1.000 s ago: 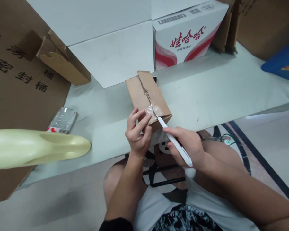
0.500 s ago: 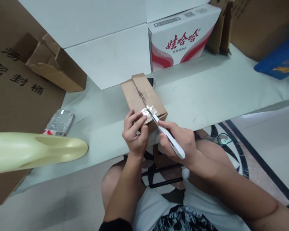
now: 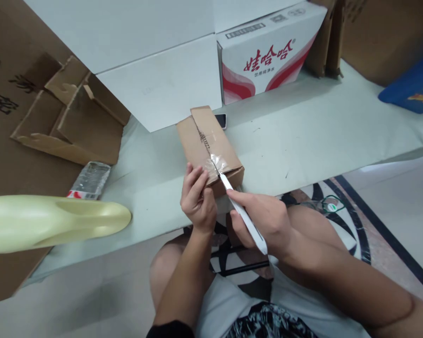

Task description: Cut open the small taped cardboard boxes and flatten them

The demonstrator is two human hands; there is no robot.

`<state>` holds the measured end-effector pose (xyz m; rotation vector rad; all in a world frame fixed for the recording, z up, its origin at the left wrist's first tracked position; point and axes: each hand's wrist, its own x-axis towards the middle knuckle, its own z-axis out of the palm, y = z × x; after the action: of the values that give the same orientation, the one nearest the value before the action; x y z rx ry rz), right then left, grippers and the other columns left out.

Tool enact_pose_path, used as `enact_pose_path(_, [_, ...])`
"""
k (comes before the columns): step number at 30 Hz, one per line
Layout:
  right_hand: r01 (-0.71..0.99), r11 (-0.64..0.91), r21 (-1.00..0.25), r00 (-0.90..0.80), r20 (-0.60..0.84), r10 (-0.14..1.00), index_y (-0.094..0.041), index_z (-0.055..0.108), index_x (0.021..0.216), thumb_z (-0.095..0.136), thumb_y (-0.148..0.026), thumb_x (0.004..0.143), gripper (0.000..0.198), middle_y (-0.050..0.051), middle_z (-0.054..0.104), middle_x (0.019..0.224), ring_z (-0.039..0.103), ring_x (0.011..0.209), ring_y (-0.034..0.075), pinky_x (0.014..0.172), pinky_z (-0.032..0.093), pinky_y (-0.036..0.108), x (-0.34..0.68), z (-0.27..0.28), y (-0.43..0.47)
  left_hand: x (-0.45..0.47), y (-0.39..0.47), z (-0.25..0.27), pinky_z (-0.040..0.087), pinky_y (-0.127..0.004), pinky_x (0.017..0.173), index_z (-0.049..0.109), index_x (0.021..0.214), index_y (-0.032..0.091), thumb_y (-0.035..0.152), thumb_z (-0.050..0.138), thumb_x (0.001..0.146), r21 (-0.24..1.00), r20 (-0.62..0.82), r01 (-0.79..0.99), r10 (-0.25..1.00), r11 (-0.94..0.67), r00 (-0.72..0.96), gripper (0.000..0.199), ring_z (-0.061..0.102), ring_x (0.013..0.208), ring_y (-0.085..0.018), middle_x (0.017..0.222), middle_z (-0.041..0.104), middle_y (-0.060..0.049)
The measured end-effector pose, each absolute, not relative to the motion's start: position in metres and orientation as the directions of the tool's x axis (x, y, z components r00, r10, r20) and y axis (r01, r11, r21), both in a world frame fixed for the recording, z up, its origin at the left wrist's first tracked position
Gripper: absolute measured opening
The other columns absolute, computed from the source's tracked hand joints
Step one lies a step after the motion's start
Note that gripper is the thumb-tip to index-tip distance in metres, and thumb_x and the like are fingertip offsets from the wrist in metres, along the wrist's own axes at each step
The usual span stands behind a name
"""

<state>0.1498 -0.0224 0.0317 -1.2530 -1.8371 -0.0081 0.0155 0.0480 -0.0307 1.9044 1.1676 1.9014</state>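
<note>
A small brown cardboard box (image 3: 193, 141) lies on the table, its top seam running away from me. Clear tape (image 3: 221, 163) covers the near end of that seam. My right hand (image 3: 268, 217) is closed around a white utility knife (image 3: 245, 216). The knife's blade points into the tape at the seam, close to the box's near edge; how deep it goes I cannot tell. With curled fingers, my left hand (image 3: 199, 199) grips the box's near left corner, just left of the blade.
Behind the box stand a white carton (image 3: 169, 89) and a red-and-white water carton (image 3: 261, 65). A phone (image 3: 221, 121) lies partly behind the box. At left are an opened carton (image 3: 88, 126), a clear plastic package (image 3: 91, 178) and a pale yellow object (image 3: 56, 220). A blue container (image 3: 412, 89) stands right.
The knife has moved slightly towards me and its handle end has dropped. My left fingers have drawn back from the tape. The opened carton at left has tipped over towards me.
</note>
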Motion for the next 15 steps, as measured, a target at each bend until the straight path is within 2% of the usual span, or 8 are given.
enact_pose_path(5, [0.77,0.483,-0.417,-0.085,0.684,0.725,-0.01,0.065,0.111,0.051,-0.018,0.091,0.025,0.008,0.077,0.081,0.071,0.064,0.018,0.058,0.056,0.028,0.1518,0.0337,-0.0239,0.019,0.05,-0.0306,0.044,-0.058,0.115,0.074,0.107,0.025,0.009,0.054,0.093,0.61,0.776,0.343,0.627,-0.714,-0.073,0.029,0.062,0.128,-0.022,0.105,0.077,0.0])
enact_pose_path(9, [0.784,0.475,-0.4,-0.087,0.687,0.722,-0.006,0.063,0.112,0.05,-0.018,0.094,0.026,0.013,0.077,0.087,0.072,0.067,0.018,0.06,0.056,0.027,0.1467,0.0286,-0.0198,0.0179,0.0531,-0.0283,0.044,-0.058,0.116,0.074,0.105,0.025,0.007,0.056,0.091,0.59,0.794,0.323,0.605,-0.74,-0.062,0.029,0.07,0.113,-0.019,0.102,0.077,0.001])
enact_pose_path(12, [0.784,0.464,-0.413,-0.09,0.663,0.743,-0.01,0.062,0.115,0.047,-0.019,0.095,0.026,0.011,0.078,0.089,0.073,0.069,0.017,0.061,0.057,0.027,0.1464,0.0267,-0.0179,0.015,0.0545,-0.0263,0.045,-0.058,0.115,0.074,0.102,0.025,0.008,0.055,0.091,0.576,0.797,0.34,0.602,-0.743,-0.035,0.028,0.074,0.099,-0.017,0.098,0.077,0.002])
enact_pose_path(15, [0.768,0.478,-0.427,-0.092,0.665,0.741,-0.014,0.062,0.115,0.048,-0.017,0.093,0.027,0.009,0.078,0.088,0.073,0.069,0.017,0.062,0.058,0.027,0.1507,0.0278,-0.0196,0.0133,0.0552,-0.0247,0.046,-0.058,0.114,0.074,0.1,0.026,0.01,0.055,0.091,0.577,0.79,0.352,0.613,-0.737,-0.011,0.026,0.074,0.095,-0.016,0.096,0.077,0.003])
